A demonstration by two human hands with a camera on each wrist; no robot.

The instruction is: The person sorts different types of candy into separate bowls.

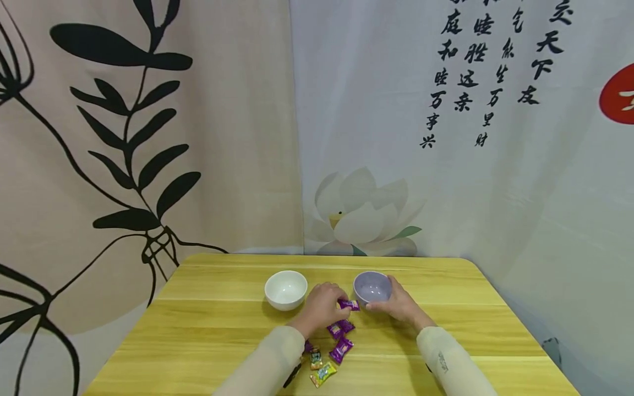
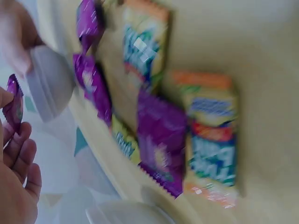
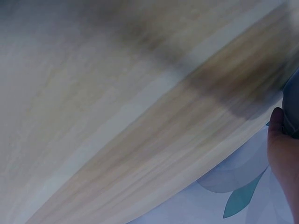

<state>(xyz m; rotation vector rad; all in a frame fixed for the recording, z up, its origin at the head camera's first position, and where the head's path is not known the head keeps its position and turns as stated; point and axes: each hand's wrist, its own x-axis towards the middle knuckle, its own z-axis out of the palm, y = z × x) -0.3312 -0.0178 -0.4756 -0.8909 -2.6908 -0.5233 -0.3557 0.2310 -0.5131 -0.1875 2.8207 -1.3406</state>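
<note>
My left hand (image 1: 324,309) pinches a purple-wrapped candy (image 1: 349,304) between thumb and fingers, just left of the lavender bowl (image 1: 372,287). In the left wrist view that candy (image 2: 15,105) hangs close beside the bowl (image 2: 49,84). My right hand (image 1: 398,303) grips the bowl's right side, thumb at the near wall and fingers at the far side. The right wrist view catches only part of this hand (image 3: 283,154) and the bowl's dark edge (image 3: 292,102). Below the hands lie more purple candies (image 1: 340,350) and a yellow-wrapped candy (image 1: 323,374).
A white bowl (image 1: 285,290) stands left of my left hand, toward the table's back. My left forearm partly hides the candy pile, where a green and brown wrapper (image 1: 316,358) shows. Behind the wooden table (image 1: 198,330) hangs a printed cloth (image 1: 247,137).
</note>
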